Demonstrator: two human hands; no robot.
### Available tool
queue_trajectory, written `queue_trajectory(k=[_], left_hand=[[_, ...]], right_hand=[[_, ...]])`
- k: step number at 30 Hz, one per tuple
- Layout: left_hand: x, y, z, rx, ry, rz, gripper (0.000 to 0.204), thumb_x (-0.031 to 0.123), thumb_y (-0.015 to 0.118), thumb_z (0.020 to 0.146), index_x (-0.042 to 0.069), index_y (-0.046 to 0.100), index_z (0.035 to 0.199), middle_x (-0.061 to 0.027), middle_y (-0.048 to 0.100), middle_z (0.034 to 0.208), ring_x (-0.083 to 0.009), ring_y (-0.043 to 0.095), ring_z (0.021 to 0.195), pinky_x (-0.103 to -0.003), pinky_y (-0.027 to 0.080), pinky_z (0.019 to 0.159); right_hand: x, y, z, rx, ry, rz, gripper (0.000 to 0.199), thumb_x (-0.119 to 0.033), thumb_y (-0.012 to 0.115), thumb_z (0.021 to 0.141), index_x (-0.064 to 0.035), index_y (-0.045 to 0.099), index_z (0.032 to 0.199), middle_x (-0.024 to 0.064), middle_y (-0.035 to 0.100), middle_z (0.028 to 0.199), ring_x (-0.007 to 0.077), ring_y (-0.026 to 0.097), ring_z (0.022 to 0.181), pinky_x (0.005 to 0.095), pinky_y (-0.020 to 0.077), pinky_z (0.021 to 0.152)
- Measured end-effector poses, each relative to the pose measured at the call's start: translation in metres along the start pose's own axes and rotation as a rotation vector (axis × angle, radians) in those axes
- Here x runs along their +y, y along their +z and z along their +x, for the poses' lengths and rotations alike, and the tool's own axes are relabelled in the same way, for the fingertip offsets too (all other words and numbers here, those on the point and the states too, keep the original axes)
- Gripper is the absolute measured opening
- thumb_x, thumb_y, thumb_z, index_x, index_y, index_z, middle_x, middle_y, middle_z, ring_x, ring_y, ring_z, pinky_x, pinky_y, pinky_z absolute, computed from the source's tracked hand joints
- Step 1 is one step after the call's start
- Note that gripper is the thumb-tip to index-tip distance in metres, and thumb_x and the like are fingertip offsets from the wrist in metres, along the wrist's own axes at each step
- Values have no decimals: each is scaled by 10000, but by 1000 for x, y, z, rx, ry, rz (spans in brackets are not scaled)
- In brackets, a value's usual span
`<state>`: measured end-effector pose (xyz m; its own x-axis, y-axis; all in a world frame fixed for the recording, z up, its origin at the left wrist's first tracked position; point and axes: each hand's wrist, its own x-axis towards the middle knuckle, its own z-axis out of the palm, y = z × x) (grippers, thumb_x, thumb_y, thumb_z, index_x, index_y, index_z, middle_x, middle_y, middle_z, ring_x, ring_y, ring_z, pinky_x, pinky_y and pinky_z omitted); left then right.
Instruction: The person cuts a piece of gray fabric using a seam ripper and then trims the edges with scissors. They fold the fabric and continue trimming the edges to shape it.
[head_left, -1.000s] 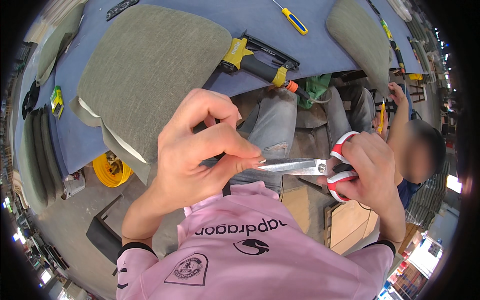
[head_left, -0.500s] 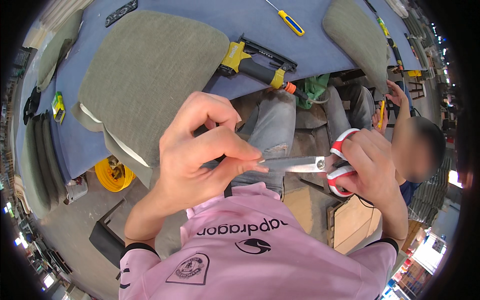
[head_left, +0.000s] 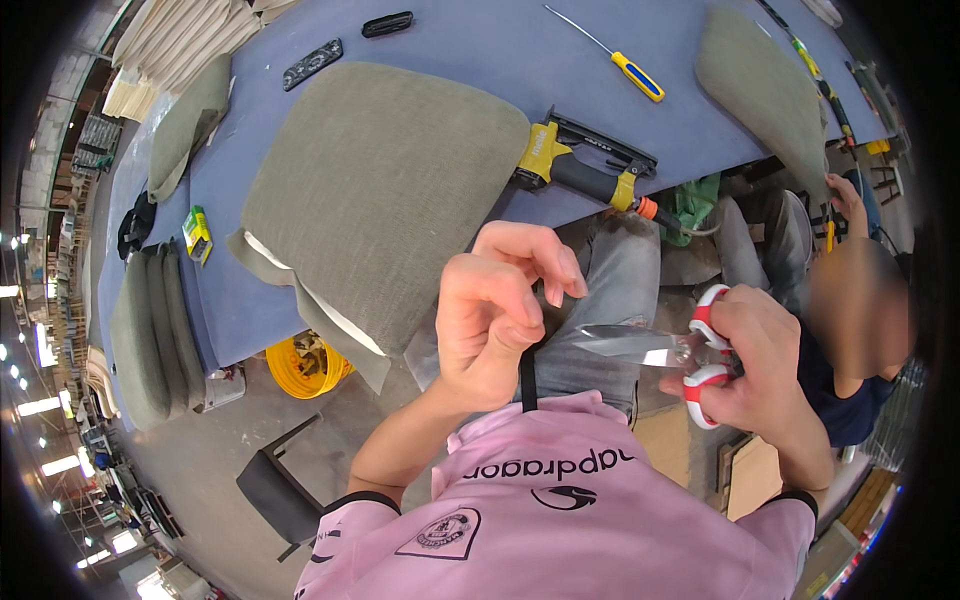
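Scissors (head_left: pixel 655 348) are sitting in the right hand's (head_left: pixel 755 355) grip, fingers clamping around the red-and-white handles. Long axis is running crosswise in front of the torso, over the jeans (head_left: pixel 625 265): handles right, tips pointing left at the left hand (head_left: pixel 490 320). Right hand is holding, so it's the nearer one; the left is hanging just past the tips, not touching. Left fingers are curling, thumb close to forefinger; can't tell whether they're meeting or pinching anything. Blades are blurring, can't call their opening. Vs half a second ago: tips were reaching the left fingertips, now a gap is showing between. View is shifting too, so the grey-green cushion (head_left: pixel 385 150) and yellow-black staple gun (head_left: pixel 580 178) on the blue counter (head_left: pixel 470 38) are appearing lower and further right.
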<state>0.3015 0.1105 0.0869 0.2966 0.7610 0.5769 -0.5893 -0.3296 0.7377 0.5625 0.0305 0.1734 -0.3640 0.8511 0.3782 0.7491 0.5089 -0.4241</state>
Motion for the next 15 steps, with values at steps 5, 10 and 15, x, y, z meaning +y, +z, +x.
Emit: queue_trajectory(k=[5,10,15], left_hand=[[0,6,-1,42,-15,-82,266,368,648,1103,205,449,1170,-174,541,1246,-274,591,984,-430,509,883],[-3,9,3,20,37,-126,380,416,702,1061,151,452,1170,-187,537,1274,-243,613,1026,-410,526,897],[-2,0,5,-40,57,-31,441,438,767,1006,153,458,1140,-184,540,1269,-236,626,1038,-386,510,880]], right_hand=[[1,7,-4,8,1,-70,576,-351,1007,576,-76,668,952,72,597,780,285,601,663,377,462,600],[-2,9,-3,7,-21,-52,573,-361,1002,585,-83,667,958,71,613,803,284,620,680,383,464,608],[-1,2,-1,-57,-37,-65,570,-349,988,588,-81,669,976,65,617,836,281,624,710,380,462,631]])
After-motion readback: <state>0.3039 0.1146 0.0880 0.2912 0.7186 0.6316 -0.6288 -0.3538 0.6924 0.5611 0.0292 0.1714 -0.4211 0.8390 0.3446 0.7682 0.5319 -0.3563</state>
